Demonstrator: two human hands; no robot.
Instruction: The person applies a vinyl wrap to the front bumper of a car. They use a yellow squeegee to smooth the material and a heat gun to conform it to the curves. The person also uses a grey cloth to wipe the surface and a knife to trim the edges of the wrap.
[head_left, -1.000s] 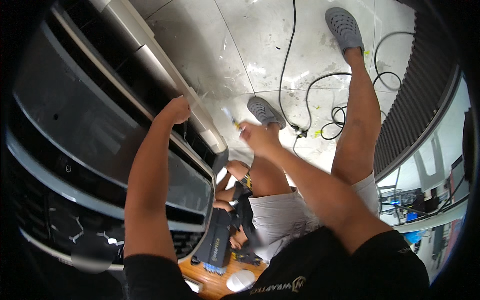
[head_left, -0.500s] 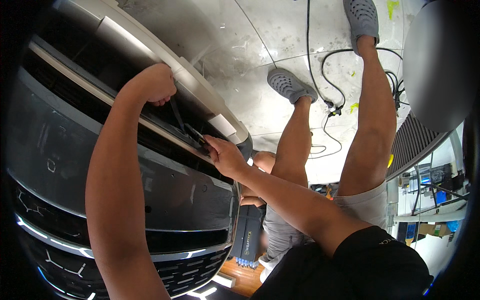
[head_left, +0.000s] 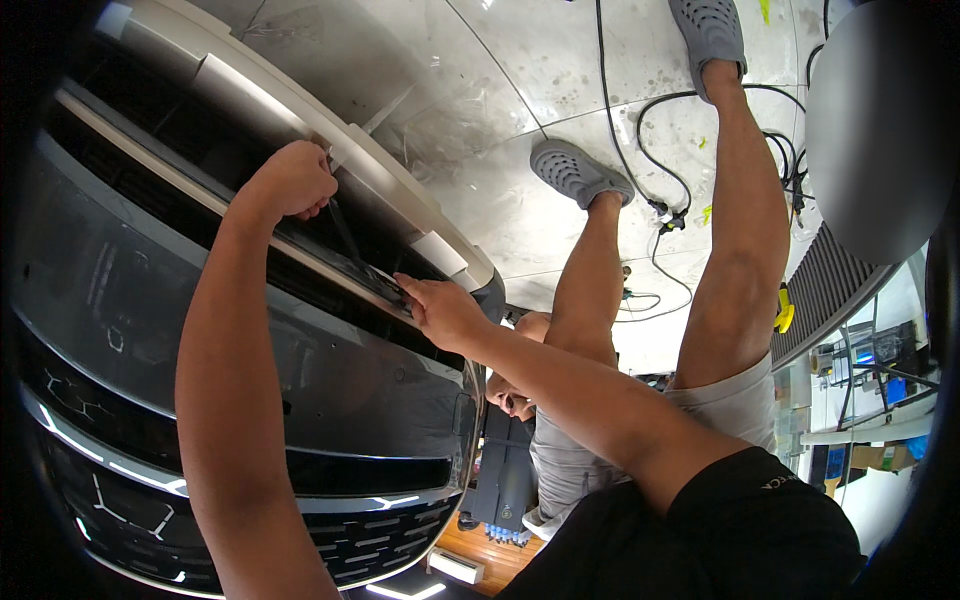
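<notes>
My left hand is closed in a pinch on a narrow strip of film, whose pale end pokes out above the fingers. Taut and slanting, the strip runs down to the light trim bar across a car's dark grey bumper. At its lower end my right hand grips a slim silver-and-dark tool, index finger stretched along it. That tool's exact kind is hard to make out. Above the dark opening is a pale lower bumper panel.
Black cables with joined plugs lie on the pale tiled floor near my grey clogs. Another person's hand shows beside the bumper's edge. A dark box stands beyond it. A yellow tool is at right.
My left hand has shifted slightly left and down with the strip. My right hand has moved a little left along the trim. The other person's hand shows more.
</notes>
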